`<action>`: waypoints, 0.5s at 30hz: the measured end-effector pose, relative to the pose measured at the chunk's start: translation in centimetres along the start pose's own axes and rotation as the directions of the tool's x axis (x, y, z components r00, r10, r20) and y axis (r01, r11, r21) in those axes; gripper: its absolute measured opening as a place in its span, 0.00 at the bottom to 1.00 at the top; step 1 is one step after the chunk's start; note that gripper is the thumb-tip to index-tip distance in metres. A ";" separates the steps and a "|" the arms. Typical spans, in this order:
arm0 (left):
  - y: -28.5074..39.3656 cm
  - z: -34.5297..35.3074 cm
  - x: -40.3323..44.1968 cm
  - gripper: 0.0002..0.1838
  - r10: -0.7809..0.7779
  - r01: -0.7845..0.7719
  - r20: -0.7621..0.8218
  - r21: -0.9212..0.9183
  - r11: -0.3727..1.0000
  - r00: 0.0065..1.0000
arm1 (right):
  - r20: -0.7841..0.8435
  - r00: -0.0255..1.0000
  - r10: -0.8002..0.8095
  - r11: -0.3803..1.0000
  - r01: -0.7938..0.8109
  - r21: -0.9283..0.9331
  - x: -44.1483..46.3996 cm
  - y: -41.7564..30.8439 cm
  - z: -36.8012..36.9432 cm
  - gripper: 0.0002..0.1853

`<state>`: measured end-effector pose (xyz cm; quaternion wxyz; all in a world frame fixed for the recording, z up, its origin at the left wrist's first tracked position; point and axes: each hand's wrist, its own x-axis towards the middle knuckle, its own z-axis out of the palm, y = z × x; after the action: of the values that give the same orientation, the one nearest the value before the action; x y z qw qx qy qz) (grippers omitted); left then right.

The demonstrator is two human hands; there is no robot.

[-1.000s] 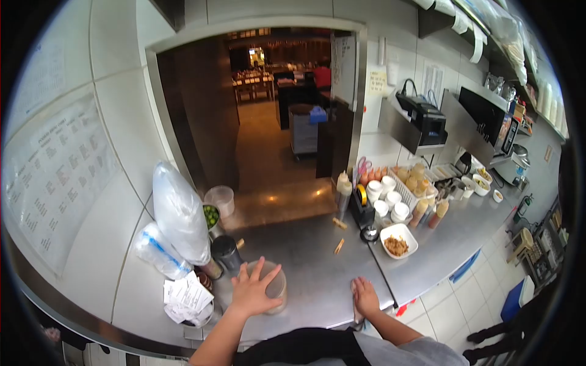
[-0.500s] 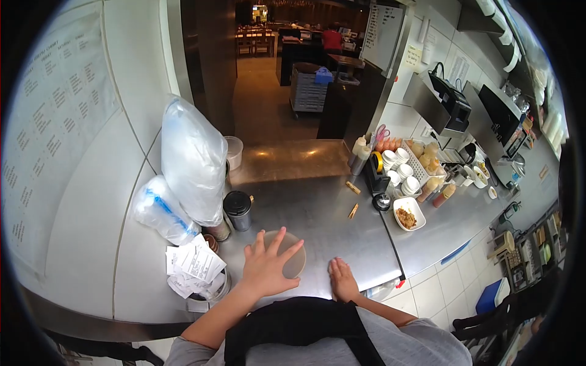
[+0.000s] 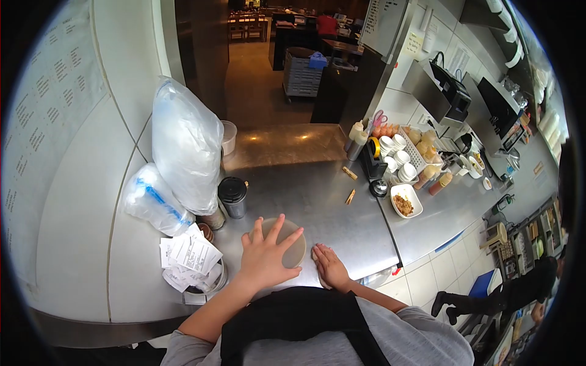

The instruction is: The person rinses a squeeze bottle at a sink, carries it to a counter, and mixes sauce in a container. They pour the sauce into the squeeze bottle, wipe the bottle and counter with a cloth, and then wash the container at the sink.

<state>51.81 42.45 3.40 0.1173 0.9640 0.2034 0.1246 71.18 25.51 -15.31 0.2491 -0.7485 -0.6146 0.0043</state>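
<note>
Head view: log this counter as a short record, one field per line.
Left hand: fingers spread over the mouth of a round tub; contact unclear
Right hand: resting at the near edge of the steel counter; whether it holds anything is unclear
Beyond the tub: black-lidded cup, upright
Left side: plastic bags and paper slips
Toward the right: two clothespins, apart; white dish with brown food in it

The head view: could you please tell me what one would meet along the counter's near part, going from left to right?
Papers, lidded cup, left hand, right hand, bell, square bowl.
</note>
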 end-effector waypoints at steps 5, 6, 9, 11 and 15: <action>-0.2 -0.8 0.0 0.45 0.030 -0.031 0.050 0.021 0.999 0.998 | -0.038 0.999 -0.009 0.999 0.011 0.038 0.0 -0.2 -0.3 0.24; -0.1 -1.2 0.0 0.45 0.012 -0.013 0.046 0.034 0.999 0.999 | -0.048 0.999 0.009 0.999 -0.007 0.036 0.1 -0.1 -0.4 0.24; 0.6 -2.3 -0.3 0.46 0.033 -0.035 0.055 0.044 0.998 0.998 | -0.051 0.998 0.037 0.998 -0.034 0.055 -0.3 0.3 0.1 0.25; 1.3 -2.7 -0.4 0.47 -0.059 0.057 0.017 0.081 0.995 0.998 | -0.058 0.998 -0.004 0.996 0.009 0.087 -0.3 0.4 0.1 0.24; 1.5 -2.7 -0.9 0.49 -0.071 0.070 0.016 0.046 0.996 0.997 | -0.081 0.997 -0.014 0.997 0.020 0.071 -0.4 0.7 0.2 0.22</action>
<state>50.83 41.23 6.16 0.1015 0.9597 0.2392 0.1072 71.64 25.16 -15.86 0.3004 -0.7333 -0.6099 -0.0062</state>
